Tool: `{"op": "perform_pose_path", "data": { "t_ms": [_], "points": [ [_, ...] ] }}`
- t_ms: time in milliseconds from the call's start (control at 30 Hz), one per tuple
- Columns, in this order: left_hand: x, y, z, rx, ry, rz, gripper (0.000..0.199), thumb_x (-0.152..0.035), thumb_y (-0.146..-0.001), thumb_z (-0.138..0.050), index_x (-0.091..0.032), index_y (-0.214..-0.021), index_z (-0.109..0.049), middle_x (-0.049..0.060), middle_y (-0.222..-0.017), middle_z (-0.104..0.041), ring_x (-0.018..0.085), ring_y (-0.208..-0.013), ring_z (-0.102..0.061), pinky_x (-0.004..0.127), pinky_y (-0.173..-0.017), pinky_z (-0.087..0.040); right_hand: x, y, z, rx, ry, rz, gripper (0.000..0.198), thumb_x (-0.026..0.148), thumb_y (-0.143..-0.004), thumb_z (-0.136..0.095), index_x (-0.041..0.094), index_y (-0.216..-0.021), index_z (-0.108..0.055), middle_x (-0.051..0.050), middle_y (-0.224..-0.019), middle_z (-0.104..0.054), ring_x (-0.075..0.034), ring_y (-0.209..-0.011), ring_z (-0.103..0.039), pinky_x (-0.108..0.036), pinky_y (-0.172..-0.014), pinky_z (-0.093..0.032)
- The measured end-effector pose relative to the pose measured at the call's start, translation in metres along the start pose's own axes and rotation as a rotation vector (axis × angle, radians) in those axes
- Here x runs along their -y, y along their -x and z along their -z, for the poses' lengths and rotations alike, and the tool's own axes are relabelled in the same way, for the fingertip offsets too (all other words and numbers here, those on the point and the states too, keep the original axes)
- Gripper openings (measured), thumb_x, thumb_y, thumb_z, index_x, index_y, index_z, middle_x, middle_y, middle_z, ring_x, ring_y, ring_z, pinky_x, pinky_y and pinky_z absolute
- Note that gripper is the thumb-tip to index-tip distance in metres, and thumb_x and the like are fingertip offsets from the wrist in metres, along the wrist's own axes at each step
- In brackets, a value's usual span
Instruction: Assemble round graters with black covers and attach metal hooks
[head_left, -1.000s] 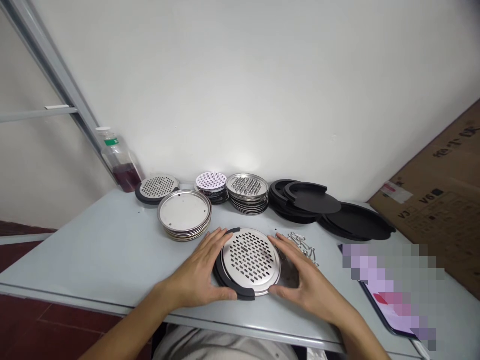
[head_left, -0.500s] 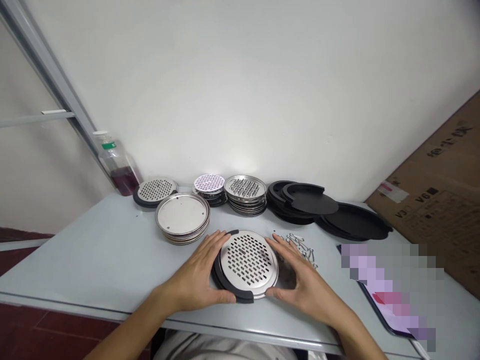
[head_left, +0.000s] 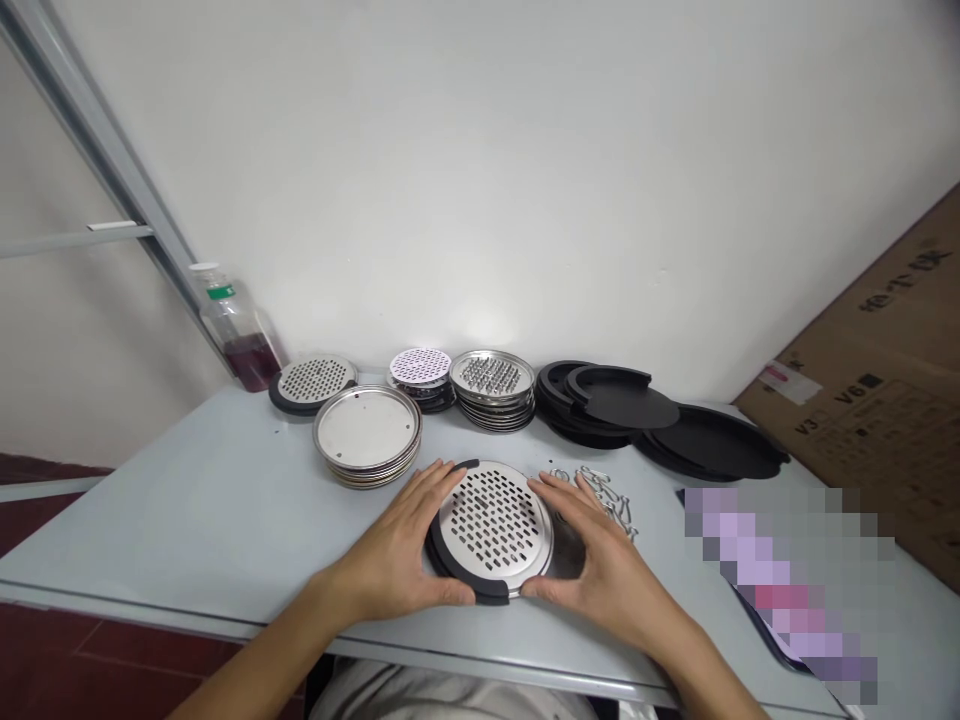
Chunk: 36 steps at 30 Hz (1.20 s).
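Near the table's front edge lies a round slotted metal disc (head_left: 495, 530), its left side seated inside a black curved holder (head_left: 450, 568). My left hand (head_left: 397, 550) grips the holder's outer edge, thumb at the front and fingers at the back. On the opposite side my right hand (head_left: 600, 545) clasps the disc's bare metal rim between thumb and fingers. Just behind my right hand is a loose pile of small metal clips (head_left: 611, 500), partly covered by it. Left of the disc stands a stack of shallow metal pans (head_left: 367, 430).
Along the wall are a disc in a black holder (head_left: 313, 380), small perforated discs (head_left: 420, 366), a stack of spiked metal discs (head_left: 493, 380) and black round holders (head_left: 622, 395). A bottle of dark red liquid (head_left: 244, 335) stands far left, a cardboard box (head_left: 877, 400) right. A pixelated phone-like device (head_left: 780, 600) lies front right.
My right hand has moved slightly left, and the metal disc has shifted a little further into the black holder. My left hand stays in about the same place.
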<state>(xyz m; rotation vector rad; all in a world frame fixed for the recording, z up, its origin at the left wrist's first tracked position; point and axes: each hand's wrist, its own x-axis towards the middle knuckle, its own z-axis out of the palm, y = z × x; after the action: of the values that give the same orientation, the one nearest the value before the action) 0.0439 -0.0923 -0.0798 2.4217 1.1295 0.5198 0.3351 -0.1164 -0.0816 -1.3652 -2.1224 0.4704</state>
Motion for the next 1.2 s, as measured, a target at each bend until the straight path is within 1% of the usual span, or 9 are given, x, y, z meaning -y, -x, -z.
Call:
{"op": "perform_pose_path", "data": {
  "t_ms": [67,167,233,367,467,733,900,1200],
  "points": [
    [-0.0006,-0.0002,0.0008,0.005,0.001,0.003,0.115,-0.066,-0.070,-0.075,-0.031,-0.156,-0.007,0.010,-0.164,-0.016,0.038,-0.149,-0.017,0.057,-0.120,-0.024,0.0016,0.0007,-0.0021,0.006,-0.011,-0.007,0.091,0.052,-0.067,-0.082,0.027,-0.145,-0.044,-0.012,-0.148,-0.048,-0.038,-0.141,-0.038,-0.061,-0.118,-0.025],
    [-0.0020,-0.0004,0.0015,0.006,0.007,0.006,0.115,-0.063,-0.070,-0.076,-0.031,-0.156,-0.007,0.009,-0.164,-0.017,0.038,-0.149,-0.017,0.058,-0.120,-0.024,0.0035,0.0018,-0.0033,0.025,-0.039,-0.024,0.089,0.051,-0.069,-0.082,0.028,-0.146,-0.043,-0.011,-0.150,-0.045,-0.036,-0.139,-0.041,-0.055,-0.114,-0.036],
    [-0.0021,0.0000,0.0013,0.001,0.011,0.008,0.116,-0.061,-0.070,-0.077,-0.032,-0.156,-0.006,0.008,-0.164,-0.017,0.037,-0.149,-0.016,0.058,-0.120,-0.024,0.0036,0.0021,-0.0018,0.040,-0.053,-0.019,0.088,0.050,-0.070,-0.081,0.030,-0.146,-0.042,-0.011,-0.152,-0.043,-0.036,-0.138,-0.042,-0.054,-0.112,-0.039],
    [-0.0002,0.0017,0.0002,0.012,0.011,0.027,0.114,-0.060,-0.071,-0.077,-0.032,-0.157,-0.008,0.008,-0.165,-0.013,0.038,-0.149,-0.014,0.059,-0.120,-0.023,-0.0001,0.0017,0.0030,0.068,-0.070,0.020,0.083,0.050,-0.075,-0.077,0.030,-0.147,-0.040,-0.011,-0.151,-0.044,-0.036,-0.140,-0.039,-0.057,-0.114,-0.035],
    [0.0005,0.0020,0.0002,0.027,0.008,0.038,0.112,-0.062,-0.070,-0.077,-0.032,-0.157,-0.011,0.008,-0.165,-0.012,0.039,-0.149,-0.014,0.060,-0.120,-0.022,-0.0033,0.0014,0.0036,0.059,-0.060,0.033,0.081,0.051,-0.076,-0.077,0.028,-0.145,-0.041,-0.011,-0.149,-0.046,-0.035,-0.141,-0.037,-0.057,-0.115,-0.033],
    [-0.0024,-0.0006,0.0017,0.024,0.012,0.038,0.118,-0.065,-0.067,-0.078,-0.032,-0.157,-0.008,0.007,-0.164,-0.016,0.036,-0.149,-0.017,0.057,-0.120,-0.024,-0.0005,-0.0003,0.0021,0.046,-0.072,0.013,0.083,0.049,-0.074,-0.079,0.028,-0.145,-0.040,-0.011,-0.148,-0.048,-0.033,-0.138,-0.042,-0.054,-0.115,-0.035],
    [-0.0029,-0.0017,0.0010,0.001,0.014,0.023,0.123,-0.060,-0.066,-0.081,-0.031,-0.157,-0.003,0.009,-0.164,-0.017,0.037,-0.149,-0.019,0.058,-0.120,-0.025,0.0014,-0.0002,0.0011,0.022,-0.093,0.020,0.083,0.045,-0.072,-0.080,0.029,-0.144,-0.041,-0.009,-0.146,-0.049,-0.032,-0.136,-0.044,-0.050,-0.114,-0.037],
    [-0.0017,-0.0023,0.0008,-0.024,0.035,0.007,0.125,-0.058,-0.064,-0.083,-0.032,-0.156,-0.004,0.009,-0.163,-0.021,0.037,-0.148,-0.022,0.058,-0.119,-0.027,0.0016,0.0008,0.0003,0.017,-0.067,-0.015,0.085,0.050,-0.070,-0.081,0.027,-0.143,-0.044,-0.012,-0.146,-0.050,-0.034,-0.135,-0.045,-0.053,-0.112,-0.039]
  ]
}}
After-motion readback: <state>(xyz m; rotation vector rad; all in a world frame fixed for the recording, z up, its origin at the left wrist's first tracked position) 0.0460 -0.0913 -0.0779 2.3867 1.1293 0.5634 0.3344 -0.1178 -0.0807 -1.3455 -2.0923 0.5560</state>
